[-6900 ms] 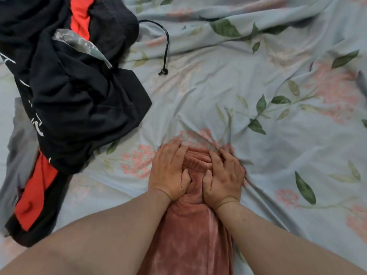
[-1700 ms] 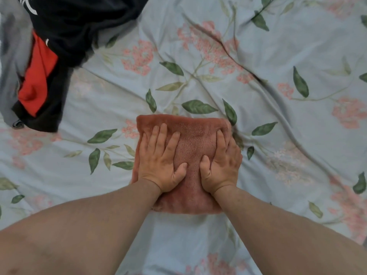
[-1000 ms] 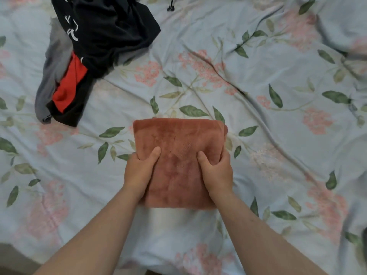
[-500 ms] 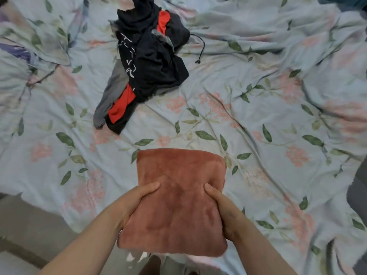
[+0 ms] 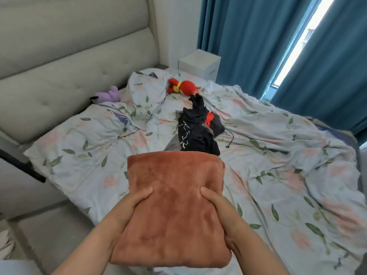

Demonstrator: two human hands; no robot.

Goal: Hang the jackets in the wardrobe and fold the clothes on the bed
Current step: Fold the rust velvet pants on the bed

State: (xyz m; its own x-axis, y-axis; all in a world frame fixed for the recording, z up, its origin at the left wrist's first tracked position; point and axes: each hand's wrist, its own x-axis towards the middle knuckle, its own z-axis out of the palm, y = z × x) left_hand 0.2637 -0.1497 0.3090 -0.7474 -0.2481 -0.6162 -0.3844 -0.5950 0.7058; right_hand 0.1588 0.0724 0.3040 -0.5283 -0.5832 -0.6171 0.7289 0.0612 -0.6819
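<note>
Gripping one folded rust-brown plush cloth (image 5: 174,205) above the near bed edge, our left hand (image 5: 127,209) and right hand (image 5: 222,211) pinch its sides, thumbs on top; one crumpled black-and-red jacket (image 5: 196,132) lies farther back.

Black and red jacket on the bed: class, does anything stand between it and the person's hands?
Yes: the folded rust-brown fleece. The left hand and the right hand both grip it, and it is held up in front of the jacket, hiding the jacket's near edge. Nothing else visible intervenes.
</note>
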